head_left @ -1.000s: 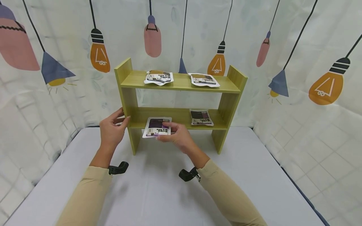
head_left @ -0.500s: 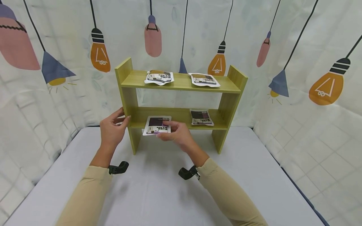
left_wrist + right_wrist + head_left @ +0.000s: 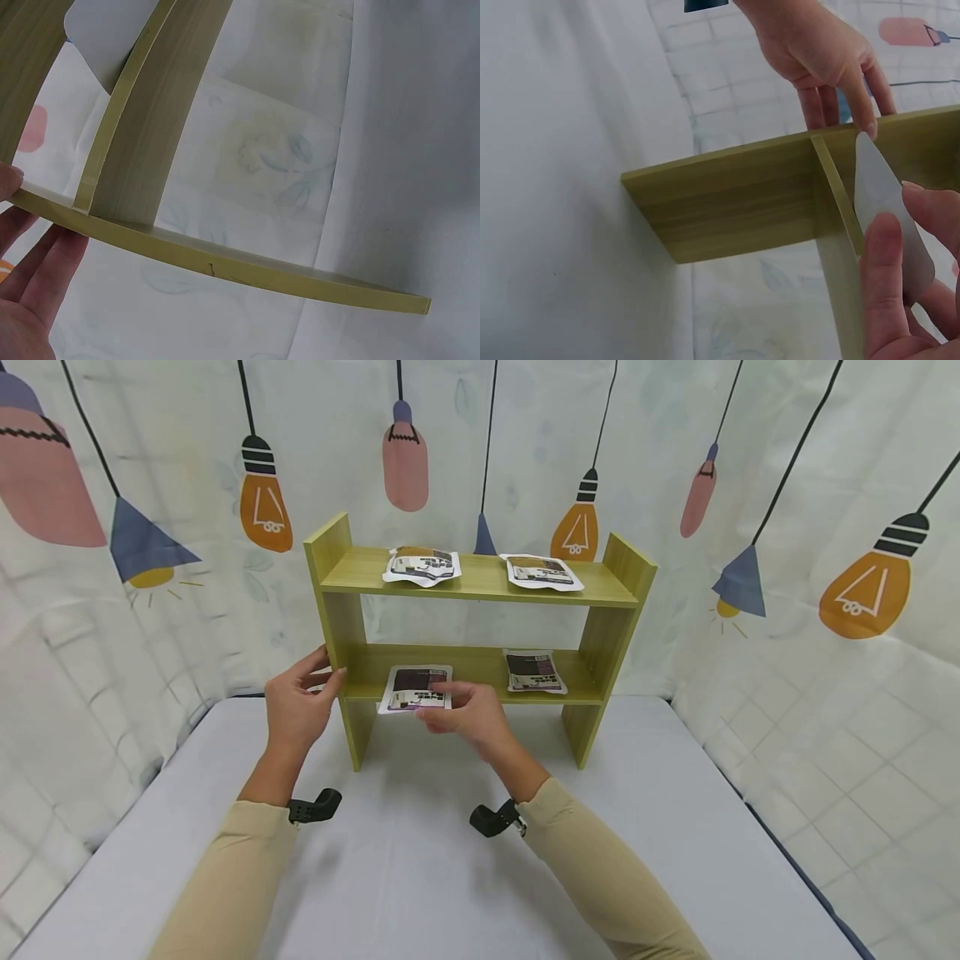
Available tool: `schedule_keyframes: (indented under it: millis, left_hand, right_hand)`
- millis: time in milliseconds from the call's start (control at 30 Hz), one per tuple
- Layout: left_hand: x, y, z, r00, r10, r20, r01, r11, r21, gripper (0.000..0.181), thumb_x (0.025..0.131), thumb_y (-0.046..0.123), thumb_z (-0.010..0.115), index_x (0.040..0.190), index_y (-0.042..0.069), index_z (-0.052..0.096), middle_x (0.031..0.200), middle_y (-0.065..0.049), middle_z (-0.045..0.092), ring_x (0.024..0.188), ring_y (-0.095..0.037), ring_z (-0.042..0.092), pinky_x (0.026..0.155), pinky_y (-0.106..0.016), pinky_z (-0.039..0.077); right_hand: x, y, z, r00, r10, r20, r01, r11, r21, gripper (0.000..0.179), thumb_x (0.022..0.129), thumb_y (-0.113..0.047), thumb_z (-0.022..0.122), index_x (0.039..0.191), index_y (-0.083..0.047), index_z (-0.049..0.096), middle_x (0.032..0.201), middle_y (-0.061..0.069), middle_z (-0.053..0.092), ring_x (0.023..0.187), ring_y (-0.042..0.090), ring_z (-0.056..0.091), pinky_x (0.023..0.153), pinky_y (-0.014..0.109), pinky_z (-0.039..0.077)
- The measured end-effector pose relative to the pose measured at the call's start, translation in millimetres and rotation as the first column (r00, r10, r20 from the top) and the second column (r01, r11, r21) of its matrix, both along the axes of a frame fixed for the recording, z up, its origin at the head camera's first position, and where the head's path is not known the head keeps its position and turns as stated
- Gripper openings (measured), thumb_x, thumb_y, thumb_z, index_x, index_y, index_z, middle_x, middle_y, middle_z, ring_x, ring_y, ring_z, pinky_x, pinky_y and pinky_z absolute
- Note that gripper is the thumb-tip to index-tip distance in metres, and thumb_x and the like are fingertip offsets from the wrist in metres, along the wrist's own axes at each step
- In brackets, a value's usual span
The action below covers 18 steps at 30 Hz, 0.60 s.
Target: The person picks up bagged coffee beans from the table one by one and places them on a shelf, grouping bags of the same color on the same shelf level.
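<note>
My right hand (image 3: 474,717) pinches a flat white-edged pouch (image 3: 411,687) with a dark printed front, at the left half of the lower shelf. In the right wrist view the pouch's pale back (image 3: 881,184) faces the camera, thumb on one side and fingers on the other. The pouch overlaps the lower shelf's front edge in the head view; whether it touches the board I cannot tell. The yellow-green two-tier shelf (image 3: 480,578) stands on the table. My left hand (image 3: 300,703) grips its left side panel (image 3: 255,276), thumb inside, fingers outside.
A similar dark pouch (image 3: 534,672) lies at the lower shelf's right. Two more pouches, a left one (image 3: 422,567) and a right one (image 3: 542,573), lie on the top board. The white-covered table (image 3: 420,868) is bounded by a patterned curtain (image 3: 810,718).
My right hand has moved the pouch slightly up and away, further over the lower shelf, and its face lies flatter now. The left hand stays on the side panel.
</note>
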<state>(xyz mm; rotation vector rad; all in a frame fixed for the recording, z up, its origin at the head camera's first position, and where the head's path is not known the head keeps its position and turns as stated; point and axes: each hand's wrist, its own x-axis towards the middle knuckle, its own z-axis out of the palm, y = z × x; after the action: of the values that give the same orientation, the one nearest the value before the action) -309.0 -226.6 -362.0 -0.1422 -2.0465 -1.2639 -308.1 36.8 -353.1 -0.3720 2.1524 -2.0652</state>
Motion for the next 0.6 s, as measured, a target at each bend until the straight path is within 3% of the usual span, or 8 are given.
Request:
schedule_keyframes:
  millis: [200, 600]
  left_hand:
    - [2.1, 0.0, 1.1, 1.000, -0.017, 0.007, 0.017, 1.000, 0.006, 0.045, 0.096, 0.021, 0.072, 0.140, 0.024, 0.065, 0.126, -0.012, 0.073, 0.104, -0.037, 0.074, 0.076, -0.003, 0.050]
    - [0.4, 0.4, 0.2, 1.000, -0.002, 0.010, 0.002, 1.000, 0.001, 0.045, 0.096, 0.021, 0.071, 0.140, 0.023, 0.065, 0.126, -0.012, 0.074, 0.103, -0.036, 0.074, 0.075, -0.002, 0.050]
  right_hand:
    - [-1.0, -1.6, 0.3, 1.000, -0.016, 0.010, 0.016, 1.000, 0.011, 0.054, 0.076, -0.016, 0.091, 0.126, -0.010, 0.073, 0.083, 0.011, 0.075, 0.076, 0.024, 0.079, 0.092, 0.038, 0.061]
    - [0.3, -5.3, 4.5, 0.999, -0.043, 0.008, 0.043, 0.998, -0.035, 0.050, 0.077, -0.014, 0.091, 0.123, -0.005, 0.074, 0.087, 0.018, 0.077, 0.071, 0.025, 0.078, 0.078, 0.039, 0.064]
